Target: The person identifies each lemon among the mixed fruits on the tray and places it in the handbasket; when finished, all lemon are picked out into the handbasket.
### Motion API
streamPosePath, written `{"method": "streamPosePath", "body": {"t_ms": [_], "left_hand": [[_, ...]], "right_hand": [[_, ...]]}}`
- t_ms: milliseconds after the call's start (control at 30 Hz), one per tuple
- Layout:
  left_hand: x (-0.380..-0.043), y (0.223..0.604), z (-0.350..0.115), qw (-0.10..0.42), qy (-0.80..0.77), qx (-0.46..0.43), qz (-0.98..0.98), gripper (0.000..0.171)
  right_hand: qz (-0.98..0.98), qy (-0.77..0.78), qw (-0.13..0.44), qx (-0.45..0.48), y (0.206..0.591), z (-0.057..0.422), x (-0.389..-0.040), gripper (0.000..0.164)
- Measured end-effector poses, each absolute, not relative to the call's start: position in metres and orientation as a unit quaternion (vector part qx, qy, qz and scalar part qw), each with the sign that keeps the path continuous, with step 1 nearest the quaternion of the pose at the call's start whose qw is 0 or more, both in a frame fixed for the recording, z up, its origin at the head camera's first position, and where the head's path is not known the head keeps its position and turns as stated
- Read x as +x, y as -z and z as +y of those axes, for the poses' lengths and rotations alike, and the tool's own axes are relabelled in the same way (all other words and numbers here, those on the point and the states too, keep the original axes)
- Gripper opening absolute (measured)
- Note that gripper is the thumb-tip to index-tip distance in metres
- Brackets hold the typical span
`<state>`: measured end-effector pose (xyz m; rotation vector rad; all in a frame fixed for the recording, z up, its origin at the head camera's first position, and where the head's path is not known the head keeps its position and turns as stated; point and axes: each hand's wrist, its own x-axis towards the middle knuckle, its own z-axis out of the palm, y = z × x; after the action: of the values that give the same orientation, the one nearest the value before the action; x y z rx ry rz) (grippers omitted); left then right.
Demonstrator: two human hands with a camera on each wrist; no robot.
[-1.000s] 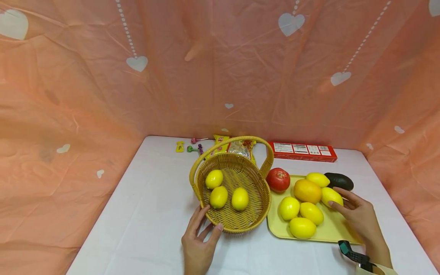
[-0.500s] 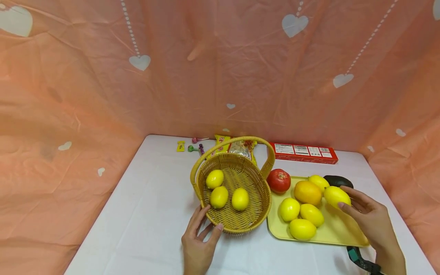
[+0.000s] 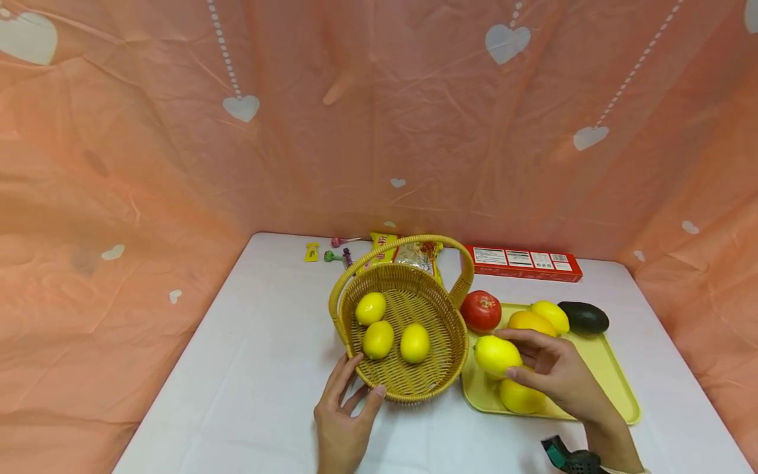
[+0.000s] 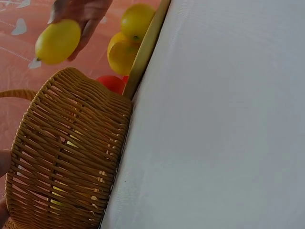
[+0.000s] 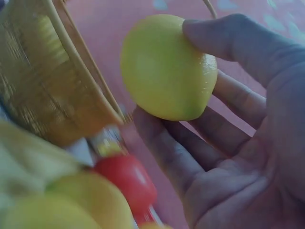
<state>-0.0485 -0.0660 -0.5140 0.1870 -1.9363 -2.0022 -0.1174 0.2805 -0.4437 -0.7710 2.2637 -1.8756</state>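
Observation:
In the head view my right hand (image 3: pixel 559 374) pinches a lemon (image 3: pixel 496 356) between thumb and fingers, above the left part of the yellow tray (image 3: pixel 612 382). The right wrist view shows this lemon (image 5: pixel 162 67) raised beside the basket's wall (image 5: pixel 43 71). My left hand (image 3: pixel 343 426) holds the near left rim of the wicker basket (image 3: pixel 445 375), thumb and fingers at its edge. Inside it lie three lemons (image 3: pixel 378 340). On the tray are another lemon (image 3: pixel 521 397) in front, one (image 3: pixel 551 315) behind and an orange-yellow fruit (image 3: pixel 530 320); my right hand partly hides the fruit there.
A red pomegranate (image 3: pixel 481 311) stands between basket and tray. An avocado (image 3: pixel 583 318) lies at the tray's back right corner. Behind are a red box (image 3: pixel 521 263), a yellow snack packet (image 3: pixel 414 255) and several small sweets (image 3: pixel 311 252). The basket's tall handle (image 3: pixel 426 239) arches over its back.
My right hand has picked a lemon up from the tray's right part and carried it left towards the basket. My left hand and the basket stay where they were.

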Motion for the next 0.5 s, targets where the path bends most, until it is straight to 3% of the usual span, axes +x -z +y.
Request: {"method": "streamPosePath", "body": {"t_ms": [167, 500], "left_hand": [[-0.048, 0.514, -0.066, 0.172, 0.707, 0.066, -0.683, 0.060], [-0.048, 0.515, -0.066, 0.175, 0.707, 0.068, -0.682, 0.059]], "right_hand": [[0.743, 0.583, 0.091, -0.316, 0.442, 0.252, -0.122, 0.050], [0.776, 0.511, 0.129, -0.348, 0.445, 0.192, -0.130, 0.044]]}}
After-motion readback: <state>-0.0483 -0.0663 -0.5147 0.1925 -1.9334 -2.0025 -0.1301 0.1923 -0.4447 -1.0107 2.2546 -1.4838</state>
